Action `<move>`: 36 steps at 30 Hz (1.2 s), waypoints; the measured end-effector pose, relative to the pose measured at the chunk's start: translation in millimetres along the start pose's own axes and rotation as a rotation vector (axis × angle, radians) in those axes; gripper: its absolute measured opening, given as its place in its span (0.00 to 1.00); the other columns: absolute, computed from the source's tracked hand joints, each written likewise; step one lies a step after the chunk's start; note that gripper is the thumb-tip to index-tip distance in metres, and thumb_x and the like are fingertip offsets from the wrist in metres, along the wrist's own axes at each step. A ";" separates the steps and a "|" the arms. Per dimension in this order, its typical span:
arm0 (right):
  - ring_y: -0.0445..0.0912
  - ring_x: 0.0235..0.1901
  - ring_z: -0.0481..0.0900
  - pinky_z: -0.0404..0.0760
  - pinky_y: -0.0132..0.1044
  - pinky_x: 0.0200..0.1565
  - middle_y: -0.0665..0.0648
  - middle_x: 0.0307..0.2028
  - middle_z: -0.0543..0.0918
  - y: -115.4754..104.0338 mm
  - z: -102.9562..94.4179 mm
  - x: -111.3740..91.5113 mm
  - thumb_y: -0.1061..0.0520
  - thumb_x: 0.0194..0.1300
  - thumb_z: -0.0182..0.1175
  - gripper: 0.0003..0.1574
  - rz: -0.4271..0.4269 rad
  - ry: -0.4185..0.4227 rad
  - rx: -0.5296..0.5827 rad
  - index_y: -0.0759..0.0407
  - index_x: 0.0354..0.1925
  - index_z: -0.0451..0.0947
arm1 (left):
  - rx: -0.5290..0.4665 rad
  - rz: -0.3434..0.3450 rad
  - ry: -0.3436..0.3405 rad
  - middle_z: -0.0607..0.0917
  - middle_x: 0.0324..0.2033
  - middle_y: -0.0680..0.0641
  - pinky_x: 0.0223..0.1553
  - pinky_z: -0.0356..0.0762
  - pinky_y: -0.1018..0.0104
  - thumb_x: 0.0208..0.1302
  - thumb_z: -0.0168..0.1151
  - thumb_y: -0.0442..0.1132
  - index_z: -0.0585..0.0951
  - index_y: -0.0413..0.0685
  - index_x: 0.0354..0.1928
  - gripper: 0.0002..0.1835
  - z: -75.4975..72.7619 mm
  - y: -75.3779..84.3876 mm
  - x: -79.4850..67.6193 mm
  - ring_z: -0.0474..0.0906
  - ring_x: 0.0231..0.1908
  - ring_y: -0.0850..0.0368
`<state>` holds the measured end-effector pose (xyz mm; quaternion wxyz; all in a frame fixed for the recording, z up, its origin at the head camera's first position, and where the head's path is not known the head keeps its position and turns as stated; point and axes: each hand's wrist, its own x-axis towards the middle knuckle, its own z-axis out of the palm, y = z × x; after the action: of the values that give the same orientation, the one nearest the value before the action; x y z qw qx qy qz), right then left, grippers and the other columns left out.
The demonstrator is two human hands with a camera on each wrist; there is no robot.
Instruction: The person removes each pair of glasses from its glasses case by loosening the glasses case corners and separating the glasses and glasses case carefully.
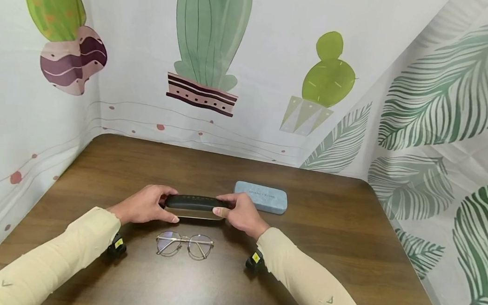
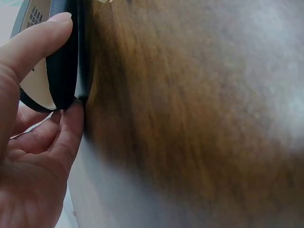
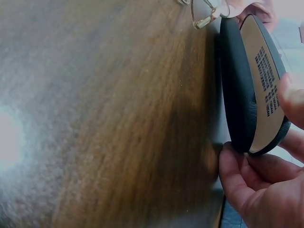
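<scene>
A black eyeglass case (image 1: 195,202) lies crosswise on the table, its lid partly raised. Both wrist views look into its beige lining, where dark print shows. My left hand (image 1: 146,205) grips the left end, with the thumb (image 2: 40,40) at the front opening and the other fingers around the end near the table. At the opposite end my right hand (image 1: 243,214) holds it, the thumb on the lid's edge and the fingertips (image 3: 230,156) low at the end. A pair of thin metal-framed glasses (image 1: 185,239) lies just in front of the case, temples folded.
A light blue eyeglass case (image 1: 264,197), closed, sits behind my right hand. The brown wooden table (image 1: 326,251) backs onto a white curtain (image 1: 269,79) printed with cacti and leaves. Small black devices (image 1: 254,261) are strapped at both wrists.
</scene>
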<state>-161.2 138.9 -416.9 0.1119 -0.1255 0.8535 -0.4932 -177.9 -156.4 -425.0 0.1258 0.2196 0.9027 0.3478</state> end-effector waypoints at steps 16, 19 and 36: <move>0.47 0.49 0.82 0.80 0.44 0.57 0.61 0.54 0.89 -1.2 2.2 -0.2 0.57 0.61 0.76 0.26 -0.049 0.037 -0.158 0.63 0.57 0.86 | -0.016 0.032 0.014 0.89 0.42 0.46 0.43 0.80 0.66 0.49 0.83 0.52 0.83 0.36 0.55 0.36 -1.6 -0.2 0.4 0.82 0.40 0.58; 0.47 0.49 0.82 0.80 0.44 0.57 0.61 0.54 0.89 0.1 3.3 0.4 0.57 0.61 0.76 0.26 -0.049 0.034 -0.162 0.63 0.57 0.86 | -0.020 0.037 0.013 0.89 0.42 0.46 0.43 0.80 0.67 0.49 0.83 0.51 0.83 0.35 0.54 0.35 -1.6 -0.4 0.5 0.82 0.40 0.58; 0.46 0.44 0.82 0.81 0.40 0.53 0.61 0.50 0.90 -4.0 7.5 -2.2 0.59 0.59 0.77 0.28 -0.084 0.039 -0.233 0.65 0.57 0.84 | 0.048 0.036 0.041 0.90 0.45 0.42 0.45 0.81 0.63 0.49 0.83 0.52 0.83 0.32 0.56 0.38 0.8 -1.4 0.9 0.84 0.42 0.56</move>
<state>-156.3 131.6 -416.9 0.0594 -0.1638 0.9011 -0.3972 -178.8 -156.4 -426.6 0.0957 0.2315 0.9092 0.3326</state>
